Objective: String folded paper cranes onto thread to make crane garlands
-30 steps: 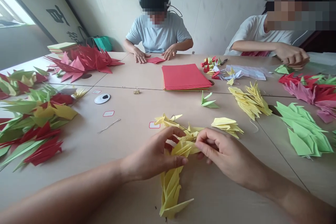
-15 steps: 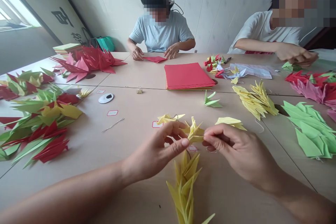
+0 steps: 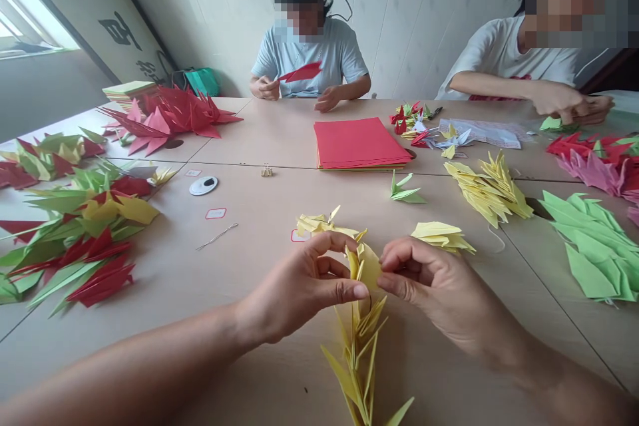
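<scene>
1. Here, a strand of yellow folded-paper pieces (image 3: 358,363) is running up from the near edge of the view, its slim, creased points fanning out to both sides and overlapping in layers.
2. At the strand's upper end, a yellow paper crane (image 3: 369,267) is sitting between the two hands, above the table; one broad, smooth, pale wing is facing the right hand, while narrower folds are bunching beside the left fingertips. A thin dark line is showing just below it.
3. The left hand (image 3: 300,286) is curving partway round, its thumb and fingers gripping the crane's folded side.
4. The right hand (image 3: 432,279) is pinching the wing's outer edge between thumb and forefinger, its other fingers curling inward.
5. Just beyond the left hand, more yellow pieces (image 3: 323,223) are lying partly over a red-edged label (image 3: 297,237); past the right hand, a flat yellow bunch (image 3: 442,235) is resting.
6. Farther off, a stack of red paper (image 3: 357,143) is lying flat.
7. Across the table, a co-worker (image 3: 332,46) is holding up a red folded paper (image 3: 302,72).
</scene>
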`<state>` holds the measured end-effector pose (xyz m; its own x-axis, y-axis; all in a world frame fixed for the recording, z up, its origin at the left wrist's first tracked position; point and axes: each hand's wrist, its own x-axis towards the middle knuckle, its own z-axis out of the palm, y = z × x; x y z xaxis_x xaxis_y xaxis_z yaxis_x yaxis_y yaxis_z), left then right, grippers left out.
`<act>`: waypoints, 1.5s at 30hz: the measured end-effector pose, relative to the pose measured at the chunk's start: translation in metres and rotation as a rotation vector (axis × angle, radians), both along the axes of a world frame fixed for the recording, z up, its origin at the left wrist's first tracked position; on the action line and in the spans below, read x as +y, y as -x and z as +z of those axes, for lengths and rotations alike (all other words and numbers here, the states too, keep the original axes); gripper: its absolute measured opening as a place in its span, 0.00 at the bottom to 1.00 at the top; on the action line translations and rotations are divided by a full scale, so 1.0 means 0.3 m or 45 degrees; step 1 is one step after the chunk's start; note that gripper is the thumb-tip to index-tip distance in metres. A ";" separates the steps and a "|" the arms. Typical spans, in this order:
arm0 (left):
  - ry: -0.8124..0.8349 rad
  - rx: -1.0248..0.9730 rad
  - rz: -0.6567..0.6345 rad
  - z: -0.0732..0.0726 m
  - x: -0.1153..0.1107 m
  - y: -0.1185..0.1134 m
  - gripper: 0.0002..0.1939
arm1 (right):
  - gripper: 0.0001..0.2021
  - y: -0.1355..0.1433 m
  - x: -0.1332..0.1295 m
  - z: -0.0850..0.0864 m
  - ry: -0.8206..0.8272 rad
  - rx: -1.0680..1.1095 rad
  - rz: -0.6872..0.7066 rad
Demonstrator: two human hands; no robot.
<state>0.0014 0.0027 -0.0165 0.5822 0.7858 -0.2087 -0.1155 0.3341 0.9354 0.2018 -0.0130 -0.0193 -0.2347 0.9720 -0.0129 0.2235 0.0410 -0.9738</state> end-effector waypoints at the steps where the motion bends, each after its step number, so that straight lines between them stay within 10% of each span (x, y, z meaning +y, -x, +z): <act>1: -0.010 -0.005 -0.006 0.000 -0.002 -0.001 0.18 | 0.12 0.003 0.002 -0.005 0.128 0.090 -0.012; 11: -0.191 0.066 0.075 0.009 -0.017 -0.016 0.18 | 0.20 -0.009 0.004 0.016 0.766 0.309 0.231; 21: -0.451 0.225 -0.040 0.031 -0.026 0.002 0.10 | 0.18 -0.019 0.003 0.013 0.666 0.218 0.257; 30: -0.092 0.052 -0.009 0.031 -0.011 -0.004 0.12 | 0.18 -0.018 0.010 0.023 0.689 0.252 0.204; 45: -0.092 0.035 0.056 0.023 -0.014 -0.020 0.13 | 0.20 -0.007 0.007 0.024 0.577 0.140 0.230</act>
<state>0.0074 -0.0014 -0.0097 0.5416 0.8241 -0.1658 -0.1026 0.2605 0.9600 0.2039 -0.0110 -0.0120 -0.4228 0.8178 -0.3905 0.1466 -0.3635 -0.9200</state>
